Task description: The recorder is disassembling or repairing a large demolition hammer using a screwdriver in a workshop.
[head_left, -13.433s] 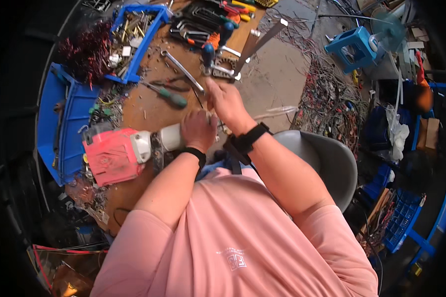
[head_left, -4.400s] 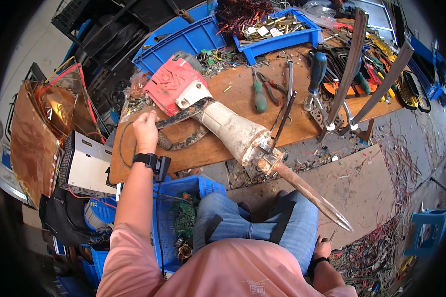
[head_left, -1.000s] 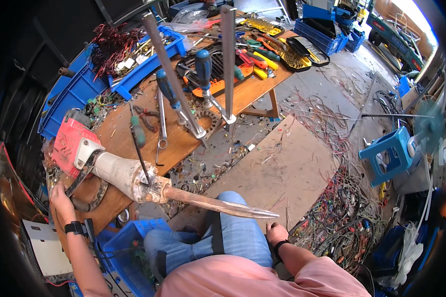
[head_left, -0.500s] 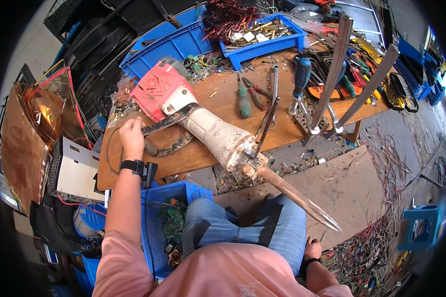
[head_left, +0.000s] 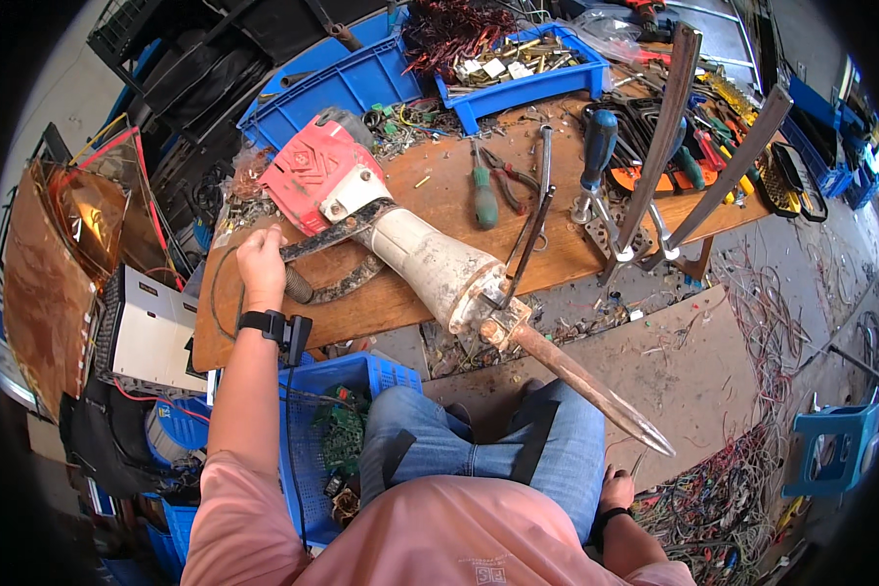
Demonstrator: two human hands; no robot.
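Observation:
A red and off-white demolition hammer (head_left: 415, 256) lies across the wooden table, its rusty pointed chisel (head_left: 596, 390) jutting past the front edge above my right leg. At the table's left end my left hand (head_left: 262, 258) is closed round the outer end of the hammer's black side handle (head_left: 334, 234). A watch-like black band circles that wrist. Low beside my right thigh, my right hand (head_left: 615, 491) has its fingers curled. A thin pointed piece (head_left: 637, 467) shows by its fingertips, but I cannot make out whether it is held.
Green-handled screwdriver (head_left: 484, 195), pliers (head_left: 510, 183) and two upright metal bars (head_left: 659, 137) are on the table's right side. A blue bin (head_left: 518, 98) of brass pieces stands behind. Circuit boards fill a blue crate (head_left: 298, 459) beside my left leg. Tangled wires (head_left: 713, 527) and a blue stool (head_left: 830, 449) are right.

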